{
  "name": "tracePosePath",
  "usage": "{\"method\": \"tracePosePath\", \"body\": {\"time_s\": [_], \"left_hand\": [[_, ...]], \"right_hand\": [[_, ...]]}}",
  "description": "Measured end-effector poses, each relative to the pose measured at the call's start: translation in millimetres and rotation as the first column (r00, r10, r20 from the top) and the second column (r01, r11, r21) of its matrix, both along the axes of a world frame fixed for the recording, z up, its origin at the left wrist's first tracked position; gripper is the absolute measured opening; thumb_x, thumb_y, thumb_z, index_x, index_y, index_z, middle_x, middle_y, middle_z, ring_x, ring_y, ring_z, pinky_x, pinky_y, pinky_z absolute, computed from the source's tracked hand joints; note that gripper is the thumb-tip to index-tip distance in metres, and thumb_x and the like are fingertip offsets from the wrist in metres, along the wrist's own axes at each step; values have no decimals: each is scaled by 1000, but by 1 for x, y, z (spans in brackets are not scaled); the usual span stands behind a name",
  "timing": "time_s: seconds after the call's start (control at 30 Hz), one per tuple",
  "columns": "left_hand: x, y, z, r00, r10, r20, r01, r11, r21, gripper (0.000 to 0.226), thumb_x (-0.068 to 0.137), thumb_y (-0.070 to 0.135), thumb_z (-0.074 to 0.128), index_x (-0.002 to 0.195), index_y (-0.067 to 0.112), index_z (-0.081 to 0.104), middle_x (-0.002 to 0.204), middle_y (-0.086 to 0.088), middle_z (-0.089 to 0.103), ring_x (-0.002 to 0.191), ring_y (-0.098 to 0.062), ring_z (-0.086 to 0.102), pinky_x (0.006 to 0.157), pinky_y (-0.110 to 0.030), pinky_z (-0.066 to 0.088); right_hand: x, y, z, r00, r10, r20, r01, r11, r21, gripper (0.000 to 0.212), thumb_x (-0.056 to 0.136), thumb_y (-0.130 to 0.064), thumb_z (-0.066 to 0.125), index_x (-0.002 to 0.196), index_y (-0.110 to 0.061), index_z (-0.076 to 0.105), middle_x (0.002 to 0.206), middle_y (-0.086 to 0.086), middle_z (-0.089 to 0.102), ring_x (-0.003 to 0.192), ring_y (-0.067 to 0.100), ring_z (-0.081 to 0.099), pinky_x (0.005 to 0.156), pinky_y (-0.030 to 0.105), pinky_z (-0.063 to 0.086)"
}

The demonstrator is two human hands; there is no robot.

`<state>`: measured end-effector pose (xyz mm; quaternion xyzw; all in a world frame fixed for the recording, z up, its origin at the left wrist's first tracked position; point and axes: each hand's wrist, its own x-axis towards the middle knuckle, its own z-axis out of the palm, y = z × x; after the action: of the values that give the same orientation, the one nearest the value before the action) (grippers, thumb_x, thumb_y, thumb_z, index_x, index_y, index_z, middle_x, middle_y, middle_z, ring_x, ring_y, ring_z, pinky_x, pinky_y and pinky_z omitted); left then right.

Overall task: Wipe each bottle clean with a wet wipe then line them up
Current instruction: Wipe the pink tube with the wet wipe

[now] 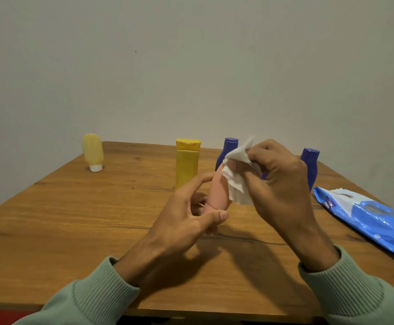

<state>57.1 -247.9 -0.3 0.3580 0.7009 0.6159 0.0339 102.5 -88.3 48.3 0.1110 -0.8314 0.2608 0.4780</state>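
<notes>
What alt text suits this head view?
A person's left hand holds a peach bottle while the right hand presses a white wipe on it. On the wooden table stand a pale yellow tube, a yellow bottle and two blue bottles.

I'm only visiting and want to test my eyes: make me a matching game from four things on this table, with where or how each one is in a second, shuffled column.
Things:
1. pink bottle
2. pale yellow tube
3. blue wipes packet
4. yellow bottle

States:
A. lies flat near the right edge of the table
B. stands on its white cap, far left
C. held by the left hand, while the right hand presses a wet wipe on it
D. stands upright mid-table, cap on top

Pairs: 1-C, 2-B, 3-A, 4-D
</notes>
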Motion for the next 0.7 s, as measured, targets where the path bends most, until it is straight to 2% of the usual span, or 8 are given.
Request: {"method": "tracePosePath", "body": {"time_s": [0.13,0.33,0.5,0.63,0.7], "left_hand": [[0,-3,2,998,-45,45,41,995,94,62,77,17,72,132,27,45,88,-9,72,69,-30,70,62,-35,58],[1,-2,3,995,-74,64,67,992,109,64,77,15,72,134,25,45,89,-8,72,70,-35,68,62,-37,58],[2,-4,5,991,-70,113,52,986,157,61,75,14,71,129,26,45,91,-15,72,70,-37,69,62,-37,59],[1,-5,6,985,-114,131,99,988,120,67,75,15,72,134,24,42,95,-17,72,71,-34,69,64,-37,58],[1,-5,7,985,-113,132,92,984,153,64,75,14,72,132,25,44,93,-17,72,70,-35,69,64,-39,59]], "right_hand": [[1,-5,-3,995,78,65,-83,993,85,17,75,-1,74,91,-7,70,87,-8,54,77,-2,54,73,8,48],[1,-3,-1,999,37,-4,-36,999,3,17,77,-5,74,93,-5,70,86,-7,55,75,-1,54,68,4,46],[0,-3,-3,993,85,79,-89,995,49,16,76,-4,74,92,-6,71,86,-7,57,75,-3,55,71,4,46],[0,1,1,999,31,9,-31,999,-11,17,77,-4,74,94,-7,70,85,-9,55,74,-1,55,69,5,46],[1,-2,1,999,48,10,-48,999,-17,17,78,-4,73,94,-7,70,86,-9,55,74,1,56,68,6,47]]}}
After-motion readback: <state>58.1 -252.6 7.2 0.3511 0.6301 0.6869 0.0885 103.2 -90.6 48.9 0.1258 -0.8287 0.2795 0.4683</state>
